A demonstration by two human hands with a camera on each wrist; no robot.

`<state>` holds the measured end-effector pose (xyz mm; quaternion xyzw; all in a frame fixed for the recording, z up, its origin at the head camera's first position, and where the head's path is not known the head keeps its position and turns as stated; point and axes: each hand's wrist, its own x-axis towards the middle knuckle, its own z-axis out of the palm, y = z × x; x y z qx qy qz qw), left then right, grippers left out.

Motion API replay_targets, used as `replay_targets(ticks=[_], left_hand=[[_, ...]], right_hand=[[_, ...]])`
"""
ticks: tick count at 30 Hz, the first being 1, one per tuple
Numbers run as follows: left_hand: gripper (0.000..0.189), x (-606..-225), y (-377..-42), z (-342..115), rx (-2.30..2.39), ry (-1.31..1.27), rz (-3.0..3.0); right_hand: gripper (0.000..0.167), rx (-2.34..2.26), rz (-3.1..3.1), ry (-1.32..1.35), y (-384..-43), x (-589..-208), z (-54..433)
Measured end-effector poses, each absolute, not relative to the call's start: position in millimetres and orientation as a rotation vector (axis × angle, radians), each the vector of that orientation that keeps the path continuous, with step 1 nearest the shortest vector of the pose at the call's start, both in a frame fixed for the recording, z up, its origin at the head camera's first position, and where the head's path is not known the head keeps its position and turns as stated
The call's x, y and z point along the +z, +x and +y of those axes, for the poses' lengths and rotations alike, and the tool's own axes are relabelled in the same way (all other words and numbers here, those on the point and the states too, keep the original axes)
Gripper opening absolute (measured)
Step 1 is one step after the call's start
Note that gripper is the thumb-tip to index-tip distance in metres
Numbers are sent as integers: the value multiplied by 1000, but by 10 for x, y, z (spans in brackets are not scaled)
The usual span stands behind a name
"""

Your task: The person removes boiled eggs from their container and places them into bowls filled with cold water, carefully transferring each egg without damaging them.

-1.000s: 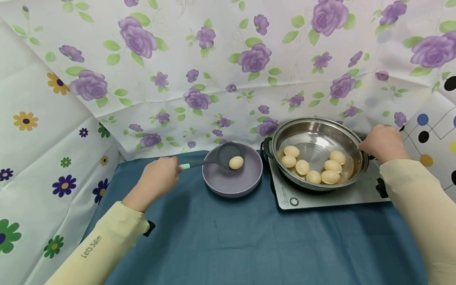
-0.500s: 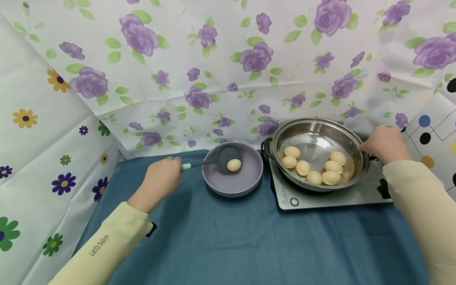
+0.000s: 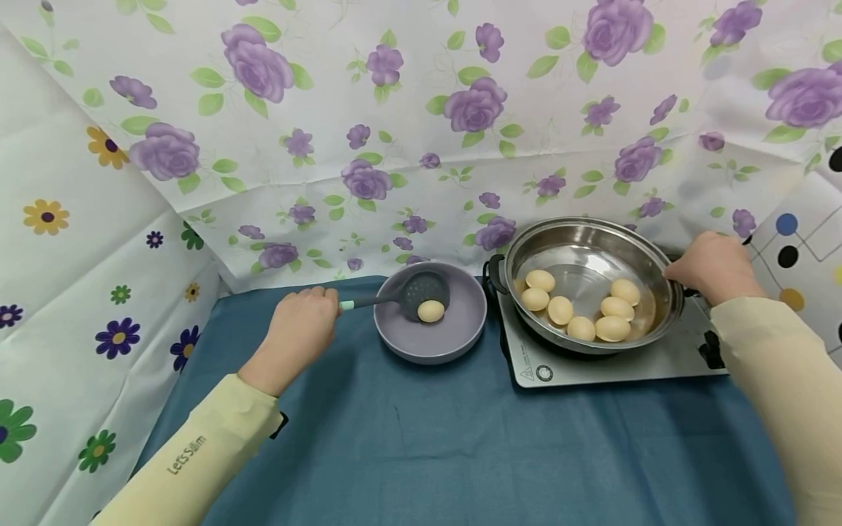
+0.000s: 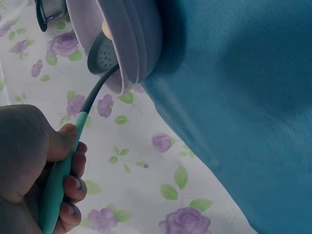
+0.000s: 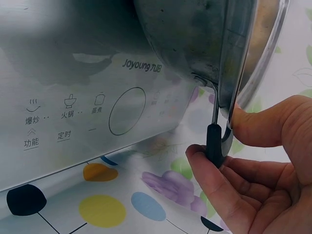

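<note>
My left hand (image 3: 299, 329) grips the mint-green handle of a grey slotted skimmer (image 3: 416, 291), fingers wrapped round it in the left wrist view. The skimmer's perforated head is tilted inside a purple bowl (image 3: 427, 351). One egg (image 3: 430, 312) lies at the lower edge of that head, over the bowl's inside. At the right, my right hand (image 3: 713, 269) holds the side handle (image 5: 214, 141) of a wide stainless steel pot (image 3: 582, 279), thumb near the rim and fingers under the handle. Several eggs (image 3: 613, 329) sit in shallow liquid in the pot.
The pot stands on a flat silver induction cooker (image 3: 579, 372) with printed controls. A blue cloth (image 3: 421, 446) covers the table. Flowered sheets (image 3: 395, 146) hang behind and at the left side; a dotted sheet (image 3: 799, 248) is at the right.
The skimmer's head has tipped in the bowl, and the egg has slid down and slightly left to its lower edge. My left hand has shifted slightly right; my right hand stays on the pot handle.
</note>
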<state>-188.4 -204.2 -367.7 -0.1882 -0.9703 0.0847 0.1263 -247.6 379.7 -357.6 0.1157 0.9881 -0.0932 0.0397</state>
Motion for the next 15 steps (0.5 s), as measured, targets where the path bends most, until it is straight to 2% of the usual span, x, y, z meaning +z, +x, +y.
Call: replay_targets(ticks=[9, 15], left_hand=[[21, -3635, -1845, -2072, 318, -604, -2700], [15, -3598, -1826, -2093, 314, -621, -2640]], right_hand=[[64, -319, 3006, 389, -2465, -3588, 3815], [61, -311, 3012, 382, -2476, -3585, 3793]])
